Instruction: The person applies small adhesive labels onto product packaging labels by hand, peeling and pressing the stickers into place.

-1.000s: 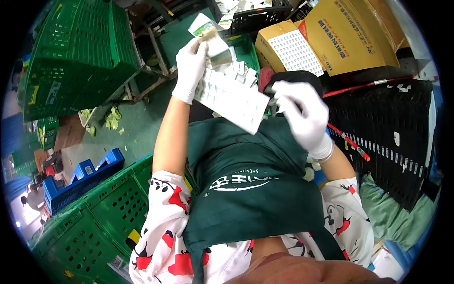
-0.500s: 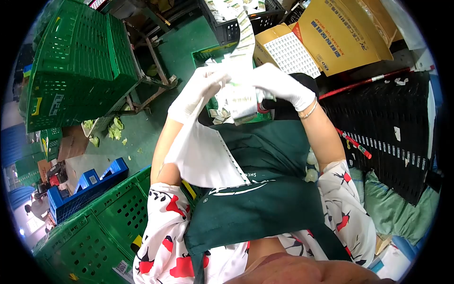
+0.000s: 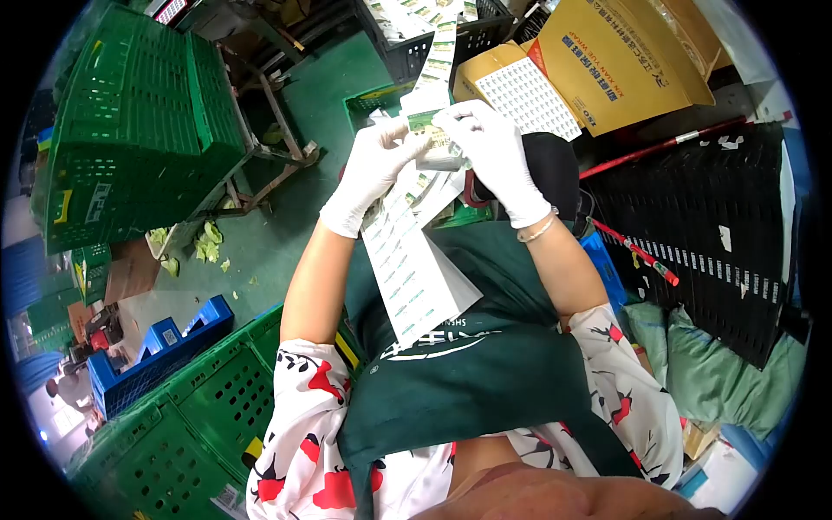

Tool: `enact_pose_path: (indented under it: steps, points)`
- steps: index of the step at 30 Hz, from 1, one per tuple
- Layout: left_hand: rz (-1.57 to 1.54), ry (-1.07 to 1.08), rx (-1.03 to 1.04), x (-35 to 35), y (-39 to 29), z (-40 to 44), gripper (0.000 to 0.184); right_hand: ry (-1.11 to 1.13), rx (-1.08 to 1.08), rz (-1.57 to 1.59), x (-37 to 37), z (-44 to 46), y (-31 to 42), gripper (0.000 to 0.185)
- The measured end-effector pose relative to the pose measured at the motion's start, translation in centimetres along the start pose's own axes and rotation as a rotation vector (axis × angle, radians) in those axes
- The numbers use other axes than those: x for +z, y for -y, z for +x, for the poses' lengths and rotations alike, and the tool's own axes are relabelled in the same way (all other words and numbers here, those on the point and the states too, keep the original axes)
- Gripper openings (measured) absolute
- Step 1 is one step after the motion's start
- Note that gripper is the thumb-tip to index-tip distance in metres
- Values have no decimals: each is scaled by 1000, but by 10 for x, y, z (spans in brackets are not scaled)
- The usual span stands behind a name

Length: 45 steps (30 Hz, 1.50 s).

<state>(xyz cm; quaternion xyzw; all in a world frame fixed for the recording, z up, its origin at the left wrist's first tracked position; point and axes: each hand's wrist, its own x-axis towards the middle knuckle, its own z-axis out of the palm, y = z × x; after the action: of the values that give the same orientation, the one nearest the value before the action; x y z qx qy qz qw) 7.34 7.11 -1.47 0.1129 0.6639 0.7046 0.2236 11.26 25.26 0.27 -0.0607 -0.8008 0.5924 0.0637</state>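
A long strip of printed labels runs from the black crate down to my white-gloved hands. My left hand is closed, pinching the strip between thumb and fingers. Opposite it, my right hand, also gloved, has its fingertips closed on the right edge of the same strip. Between the hands lies a green-and-white printed part. Below my left hand, a white liner sheet with rows of green print hangs over my dark green apron. A green crate sits beneath the hands, partly hidden.
The black crate at the top holds more label strips. An open cardboard box and a sheet of small printed marks lie right of it. Stacked green crates stand left, black crates right. Leaf scraps litter the floor.
My hands have turned and drawn closer together on the strip. The hanging sheet has swung from its plain white side to show its green print, and lies more centrally over the apron.
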Motion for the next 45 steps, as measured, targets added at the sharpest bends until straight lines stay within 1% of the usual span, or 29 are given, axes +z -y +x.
enact_pose_path:
  steps: [1,2,5,6,7,8,9,10,11,13,14,15,17,19,20,23,24,27,28,31,32,33,35,37,38,39,41,42,45]
  points:
    - [-2,1,-14,-3,-1,-2,28,-62,-84,-200,5,1,-4,16]
    - [-8,5,-27,-5,-1,-4,28,-151,-180,-313,6,1,-4,18]
    - [-125,11,-65,-6,-4,-10,28,110,45,48,-9,6,-2,19]
    - [-196,10,-101,-6,-7,-11,29,261,65,243,-13,6,-9,20]
    - [-269,7,-135,-7,-9,-11,30,357,86,180,-18,3,-10,20]
    - [-346,23,-87,-7,-6,-7,35,455,105,117,-22,-3,0,20]
    - [-292,-33,-116,-10,-7,-6,35,554,125,54,-25,-8,7,20]
    - [-323,-47,-109,-11,-4,-4,33,609,129,48,-28,-12,6,20]
    - [-352,-59,-101,-11,-3,-1,31,498,118,23,-29,-12,5,20]
    - [-260,-40,-79,-9,-3,-2,30,269,98,-29,-30,-12,2,19]
    - [-212,-29,-69,-7,-3,-2,30,165,127,114,-32,-9,2,19]
    - [-214,-15,-36,-5,1,-3,32,81,57,210,-29,-6,1,19]
    - [-135,-28,-2,0,3,-4,36,46,39,278,-25,-4,7,17]
    - [-81,-11,-3,1,5,-4,37,-60,-72,136,-13,-2,1,19]
    - [-60,1,-16,1,4,-6,37,-78,-105,124,-9,-3,6,21]
    - [-46,8,7,4,2,-9,37,-80,-104,-158,-5,2,3,24]
    - [-54,9,4,2,4,-9,37,-137,-164,-269,-3,3,-4,26]
    - [-38,8,-16,-3,6,-11,33,-27,109,48,-9,8,-8,19]
    - [-28,7,-25,-3,7,-12,31,174,161,215,-17,9,-7,19]
    - [-204,-17,-145,-3,-13,-11,26,517,110,336,-27,-6,10,22]
    - [-236,-38,-172,-6,-10,-8,25,636,144,102,-30,-7,10,21]
    - [-271,-49,-172,-8,-8,-6,23,618,175,111,-30,-13,19,19]
    - [-361,-51,-108,-4,-10,-3,23,363,-28,-13,-26,-11,4,22]
    - [-210,-27,-52,-5,-2,-2,26,133,-20,83,-31,-6,5,26]
    - [-133,-16,-24,-5,-1,-2,28,74,-61,150,-30,-4,4,27]
    - [-140,11,-19,-2,0,-2,31,16,-101,219,-26,-2,3,27]
    - [-96,35,-10,4,-1,-5,31,-6,-133,177,-15,1,1,28]
    - [-37,32,-51,3,2,-5,30,-17,-150,154,-10,2,1,28]
    - [58,51,1,3,8,-4,29,-80,-289,-138,1,7,0,28]
